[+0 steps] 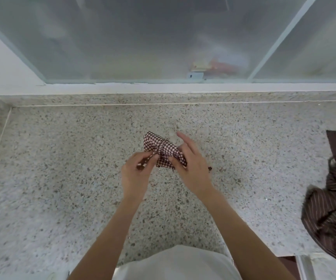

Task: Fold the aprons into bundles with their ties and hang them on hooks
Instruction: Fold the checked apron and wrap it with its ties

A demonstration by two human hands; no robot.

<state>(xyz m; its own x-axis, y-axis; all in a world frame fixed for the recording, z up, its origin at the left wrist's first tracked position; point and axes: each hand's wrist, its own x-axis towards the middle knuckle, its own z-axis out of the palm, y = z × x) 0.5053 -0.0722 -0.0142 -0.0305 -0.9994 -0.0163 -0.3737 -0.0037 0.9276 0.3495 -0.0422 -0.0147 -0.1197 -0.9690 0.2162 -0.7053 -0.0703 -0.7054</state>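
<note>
Both hands worked the checked apron bundle [162, 149] above the speckled worktop [62, 158]: left hand [135, 172] pinched a tie end [142, 164], right hand [191, 168] gripped the bundle, forefinger extended. A slack tie could probably let the folds spring loose. A striped apron [332, 215] lay unfolded, well apart.

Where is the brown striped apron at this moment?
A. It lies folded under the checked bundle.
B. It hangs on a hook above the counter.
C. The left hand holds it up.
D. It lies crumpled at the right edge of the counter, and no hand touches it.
D: the brown striped apron lies crumpled at the right edge of the speckled counter, while the left hand and right hand both hold the checked bundle.
</note>
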